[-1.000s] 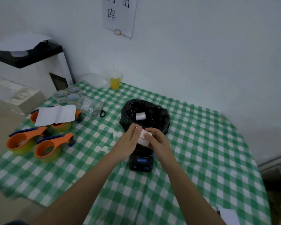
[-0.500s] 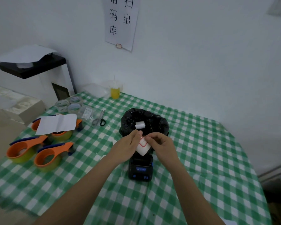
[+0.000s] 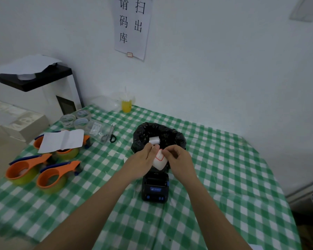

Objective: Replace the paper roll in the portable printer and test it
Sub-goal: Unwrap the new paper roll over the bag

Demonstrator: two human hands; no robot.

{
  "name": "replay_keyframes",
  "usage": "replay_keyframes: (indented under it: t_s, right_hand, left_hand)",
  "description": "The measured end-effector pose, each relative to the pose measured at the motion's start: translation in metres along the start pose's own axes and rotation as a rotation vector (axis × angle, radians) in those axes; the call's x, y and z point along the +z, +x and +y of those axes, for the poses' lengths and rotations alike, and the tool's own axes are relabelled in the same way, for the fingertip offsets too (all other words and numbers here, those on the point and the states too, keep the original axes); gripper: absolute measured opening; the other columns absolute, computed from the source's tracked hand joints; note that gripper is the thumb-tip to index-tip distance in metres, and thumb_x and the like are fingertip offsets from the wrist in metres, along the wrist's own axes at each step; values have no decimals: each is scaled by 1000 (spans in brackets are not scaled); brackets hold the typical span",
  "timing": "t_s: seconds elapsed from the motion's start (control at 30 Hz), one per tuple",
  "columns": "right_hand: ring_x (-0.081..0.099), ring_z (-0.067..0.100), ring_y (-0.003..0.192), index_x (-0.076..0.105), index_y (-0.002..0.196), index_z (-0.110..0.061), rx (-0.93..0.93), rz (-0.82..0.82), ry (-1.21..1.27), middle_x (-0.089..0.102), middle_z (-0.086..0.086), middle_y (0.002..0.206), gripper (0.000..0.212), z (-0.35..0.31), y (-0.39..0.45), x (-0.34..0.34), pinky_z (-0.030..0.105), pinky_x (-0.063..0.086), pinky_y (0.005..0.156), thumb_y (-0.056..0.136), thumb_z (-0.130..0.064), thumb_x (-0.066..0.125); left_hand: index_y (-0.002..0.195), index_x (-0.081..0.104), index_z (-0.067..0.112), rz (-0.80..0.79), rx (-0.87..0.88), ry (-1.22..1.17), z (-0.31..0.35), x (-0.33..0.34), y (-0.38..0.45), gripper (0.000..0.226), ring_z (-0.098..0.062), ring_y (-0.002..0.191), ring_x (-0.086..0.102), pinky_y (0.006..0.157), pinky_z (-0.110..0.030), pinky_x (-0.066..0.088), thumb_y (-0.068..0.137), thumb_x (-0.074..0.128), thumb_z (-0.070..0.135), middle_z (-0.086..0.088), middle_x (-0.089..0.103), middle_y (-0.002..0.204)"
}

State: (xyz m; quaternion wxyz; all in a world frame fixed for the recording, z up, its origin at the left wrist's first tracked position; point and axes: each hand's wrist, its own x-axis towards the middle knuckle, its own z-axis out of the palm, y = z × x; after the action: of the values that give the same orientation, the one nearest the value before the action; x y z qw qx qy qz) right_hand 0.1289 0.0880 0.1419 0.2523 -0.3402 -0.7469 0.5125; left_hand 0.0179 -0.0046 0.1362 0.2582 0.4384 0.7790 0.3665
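A small black portable printer with blue buttons lies on the green checked tablecloth. Just above its far end I hold a white label roll with red-outlined labels. My left hand cups the roll from the left. My right hand pinches the loose label end at the top. Behind my hands stands a bin lined with a black bag, and another white paper roll lies inside it.
Three orange tape dispensers sit at the left, one under a folded white sheet. Clear tape rolls, scissors, a yellow cup and a wall sign lie farther back. A black-and-white machine stands left.
The camera tilted upward, so the scene sits lower in view. My hands stay on the label roll above the printer, and the right fingers have shifted to the label end.
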Motion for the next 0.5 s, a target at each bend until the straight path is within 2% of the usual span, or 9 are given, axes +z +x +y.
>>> replay_keyframes:
  t_s: [0.17,0.27,0.37,0.5]
  right_hand:
    - [53,5,70,60,79,-19,-17,40,-32,62,0,84,15,2,-2,-2,11,42,60,93,-16,54]
    - [54,5,71,61,80,-18,-33,46,-33,63,1,85,14,4,-3,-1,13,42,61,92,-15,54]
    - [54,4,71,60,78,-21,-49,61,-1,63,-1,85,18,4,-4,0,9,44,58,93,-13,53]
    - [57,6,75,58,75,-28,-70,51,27,64,-4,84,24,5,-2,-1,12,46,65,93,-12,53]
  left_hand:
    - [90,44,20,-81,4,-68,-2,-2,1,42,-24,70,53,67,-45,47,92,23,57,-14,54,81]
    - [77,44,28,-22,-1,-59,-4,-2,4,35,-25,67,55,73,-56,50,92,29,56,-9,55,76]
    - [67,42,34,38,-33,-56,-4,-2,6,34,-21,66,57,75,-53,52,91,31,55,1,55,70]
    - [68,45,32,57,-47,-65,-7,-1,8,35,-19,65,56,67,-44,48,93,31,53,2,55,68]
